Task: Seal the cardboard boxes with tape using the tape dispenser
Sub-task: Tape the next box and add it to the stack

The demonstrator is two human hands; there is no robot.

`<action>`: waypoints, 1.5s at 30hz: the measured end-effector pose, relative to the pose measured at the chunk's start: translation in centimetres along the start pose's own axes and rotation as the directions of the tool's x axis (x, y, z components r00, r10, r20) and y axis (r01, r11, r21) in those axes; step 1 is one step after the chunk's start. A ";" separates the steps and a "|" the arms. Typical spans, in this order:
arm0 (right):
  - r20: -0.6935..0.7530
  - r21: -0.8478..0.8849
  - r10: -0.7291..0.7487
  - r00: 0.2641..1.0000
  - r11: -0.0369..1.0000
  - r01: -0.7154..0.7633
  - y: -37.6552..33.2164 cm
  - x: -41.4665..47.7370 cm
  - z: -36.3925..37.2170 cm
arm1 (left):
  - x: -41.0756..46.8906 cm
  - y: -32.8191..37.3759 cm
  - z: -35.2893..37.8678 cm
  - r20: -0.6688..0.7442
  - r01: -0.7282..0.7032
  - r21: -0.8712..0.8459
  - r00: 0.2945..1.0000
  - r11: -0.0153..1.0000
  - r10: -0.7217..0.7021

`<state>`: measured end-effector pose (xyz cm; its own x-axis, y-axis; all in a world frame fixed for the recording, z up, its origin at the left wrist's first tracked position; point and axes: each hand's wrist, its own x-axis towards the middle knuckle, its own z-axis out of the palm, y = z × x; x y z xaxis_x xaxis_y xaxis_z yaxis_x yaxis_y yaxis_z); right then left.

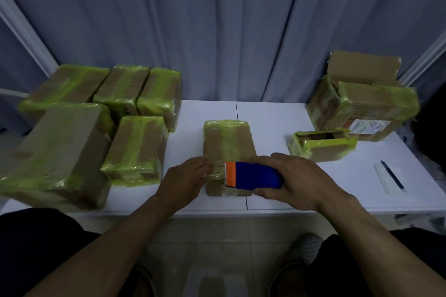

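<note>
Your left hand and right hand are bare, as are both forearms, dark trousers cover your legs, and a pale grey shoe with a perforated toe shows by your right leg.

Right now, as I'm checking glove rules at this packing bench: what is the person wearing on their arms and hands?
Nothing shows on them. The left hand and right hand are bare: no gloves, rings, watch or wristband visible. The left forearm and right forearm are uncovered down to the picture's edge, so no sleeve shows.
</note>
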<state>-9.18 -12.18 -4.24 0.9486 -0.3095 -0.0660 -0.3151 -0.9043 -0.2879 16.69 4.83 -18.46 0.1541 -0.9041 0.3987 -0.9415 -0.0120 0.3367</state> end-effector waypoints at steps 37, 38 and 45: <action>0.144 0.005 -0.032 0.989 0.999 0.032 -1.6 0.5 0.3 | -1.3 -3.0 -0.8 -0.013 0.006 -0.145 1.000 0.989 -0.008; 0.142 0.006 -0.028 0.989 1.000 0.027 -1.4 0.4 0.1 | -1.4 -3.2 -0.9 -0.018 0.019 -0.150 1.000 0.989 -0.022; 0.121 -0.047 0.014 0.993 0.999 -0.008 -0.7 0.7 0.3 | -1.5 -3.3 -1.1 0.008 0.077 -0.195 0.997 0.978 -0.077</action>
<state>-8.25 -11.71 -4.35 0.9408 -0.2840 -0.1851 -0.3238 -0.9146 -0.2423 19.94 6.68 -19.24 0.2238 -0.9038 0.3647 -0.8502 0.0019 0.5264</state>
